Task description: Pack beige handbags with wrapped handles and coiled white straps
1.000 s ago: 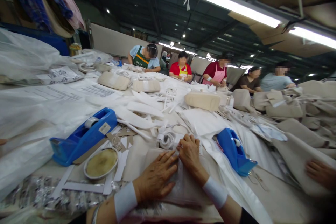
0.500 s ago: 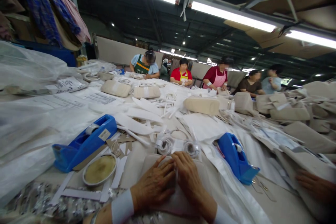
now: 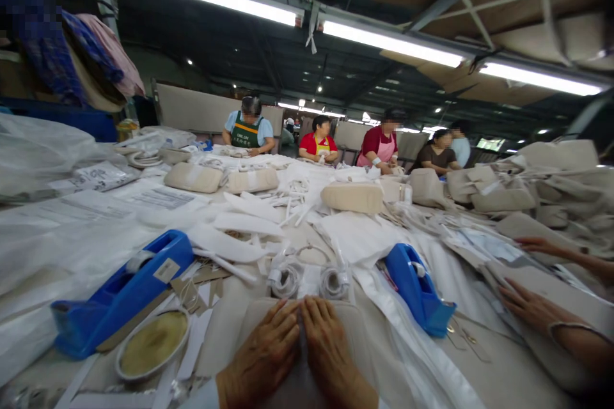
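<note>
- Step in hand, as it looks: pressing a beige bag [image 3: 336, 316] flat on the table [image 3: 508, 364], near its front edge, under a clear plastic film.
- Left hand [image 3: 261, 361]: flat, fingers spread a little, palm down on the bag; it grips nothing.
- Right hand [image 3: 330, 354]: likewise flat and relaxed, touching the left along the forefingers, pressing the same bag.
- Just beyond the fingertips lie two coiled white cords [image 3: 307, 278].
- A blue tape dispenser [image 3: 122, 294] sits toward the left edge, a second one [image 3: 417, 287] to the right of the bag; a round dish [image 3: 151, 351] lies beside the left one.
- Another person's hands [image 3: 527, 307] rest on cloth at the right edge.
- A next move would call for sliding both palms outward, evenly.
</note>
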`<state>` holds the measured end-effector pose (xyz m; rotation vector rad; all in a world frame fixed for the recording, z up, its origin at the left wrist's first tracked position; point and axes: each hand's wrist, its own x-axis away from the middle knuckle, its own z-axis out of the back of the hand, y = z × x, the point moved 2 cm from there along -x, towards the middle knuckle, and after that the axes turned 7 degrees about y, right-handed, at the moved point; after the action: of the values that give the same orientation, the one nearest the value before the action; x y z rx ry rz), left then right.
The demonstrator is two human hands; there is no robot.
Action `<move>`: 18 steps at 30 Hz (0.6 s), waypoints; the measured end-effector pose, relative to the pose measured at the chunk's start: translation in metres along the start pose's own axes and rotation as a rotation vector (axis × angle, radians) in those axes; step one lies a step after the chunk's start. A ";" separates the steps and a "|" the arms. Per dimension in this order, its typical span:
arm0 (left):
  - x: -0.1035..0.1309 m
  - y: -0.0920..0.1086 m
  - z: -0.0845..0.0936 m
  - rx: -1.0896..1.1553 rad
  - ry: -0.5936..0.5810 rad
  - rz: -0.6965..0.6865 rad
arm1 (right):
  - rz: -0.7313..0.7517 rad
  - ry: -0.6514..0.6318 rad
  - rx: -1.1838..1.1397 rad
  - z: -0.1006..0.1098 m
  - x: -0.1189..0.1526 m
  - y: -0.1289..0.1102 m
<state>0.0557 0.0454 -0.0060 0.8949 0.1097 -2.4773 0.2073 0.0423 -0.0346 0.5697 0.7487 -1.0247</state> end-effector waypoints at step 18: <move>-0.006 -0.012 -0.030 -0.137 0.047 -0.001 | -0.161 -0.037 -0.018 -0.006 0.004 0.003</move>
<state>0.0710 0.0654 -0.0267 0.8942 0.2922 -2.4173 0.2100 0.0455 -0.0414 0.4793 0.7794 -1.1736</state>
